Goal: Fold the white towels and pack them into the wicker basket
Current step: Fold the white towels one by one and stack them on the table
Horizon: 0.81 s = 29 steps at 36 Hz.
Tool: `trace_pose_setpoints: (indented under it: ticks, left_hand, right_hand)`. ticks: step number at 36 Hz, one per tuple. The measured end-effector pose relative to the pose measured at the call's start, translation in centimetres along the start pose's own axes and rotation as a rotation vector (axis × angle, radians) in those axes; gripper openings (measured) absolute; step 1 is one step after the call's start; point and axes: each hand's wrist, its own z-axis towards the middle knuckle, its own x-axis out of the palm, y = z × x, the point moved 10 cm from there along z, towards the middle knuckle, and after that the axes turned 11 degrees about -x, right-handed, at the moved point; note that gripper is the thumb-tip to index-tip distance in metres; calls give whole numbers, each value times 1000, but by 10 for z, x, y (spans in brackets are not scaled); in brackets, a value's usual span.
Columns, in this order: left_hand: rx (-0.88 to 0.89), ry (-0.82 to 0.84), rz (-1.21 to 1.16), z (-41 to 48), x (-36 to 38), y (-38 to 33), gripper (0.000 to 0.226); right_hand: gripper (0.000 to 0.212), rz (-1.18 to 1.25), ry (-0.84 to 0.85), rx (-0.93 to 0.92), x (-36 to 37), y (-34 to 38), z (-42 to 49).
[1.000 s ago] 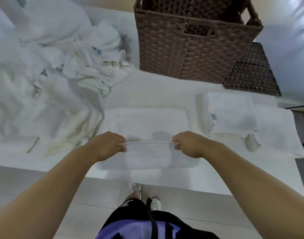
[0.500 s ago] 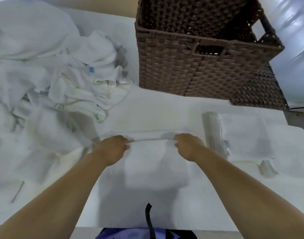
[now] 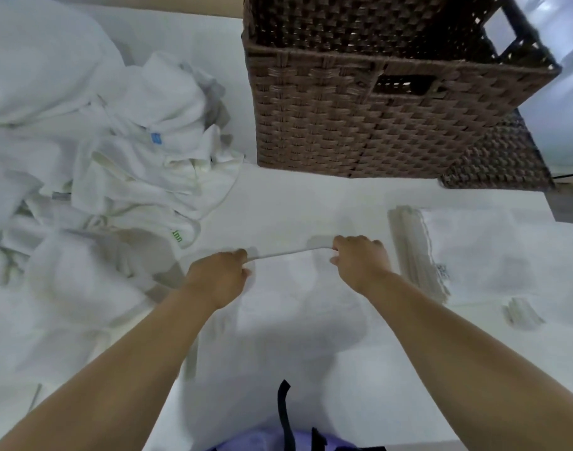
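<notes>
A white towel (image 3: 298, 301) lies on the white table in front of me, folded over on itself. My left hand (image 3: 218, 275) pinches the left end of its far edge and my right hand (image 3: 359, 258) pinches the right end, the edge stretched taut between them. The brown wicker basket (image 3: 359, 125) stands at the back, right of centre, open at the top with a handle slot in its near wall. A stack of folded white towels (image 3: 473, 255) lies just right of my right hand.
A big heap of unfolded white towels (image 3: 99, 177) covers the left half of the table (image 3: 294, 203). A flat woven lid or mat (image 3: 499, 157) lies right of the basket. The table's right edge runs close behind the folded stack.
Both hands have carried the towel's near edge away from me, toward the far edge, folding the towel over. The camera has leaned in closer over the table.
</notes>
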Motion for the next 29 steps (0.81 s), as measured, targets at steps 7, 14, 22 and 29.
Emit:
trace_pose_setpoints:
  ticks: [7, 14, 22, 29]
  left_hand:
    - [326, -296, -98, -9, -15, -28, 51]
    - [353, -122, 0, -10, 11, -46, 59]
    - [187, -140, -31, -11, 10, -27, 39]
    - [143, -21, -147, -21, 15, -45, 31]
  right_hand:
    - [42, -22, -374, -2, -1, 17, -55]
    - [45, 9, -24, -49, 71, 38, -74]
    - [61, -19, 131, -75, 54, 20, -23]
    - [63, 29, -31, 110, 19, -5, -18]
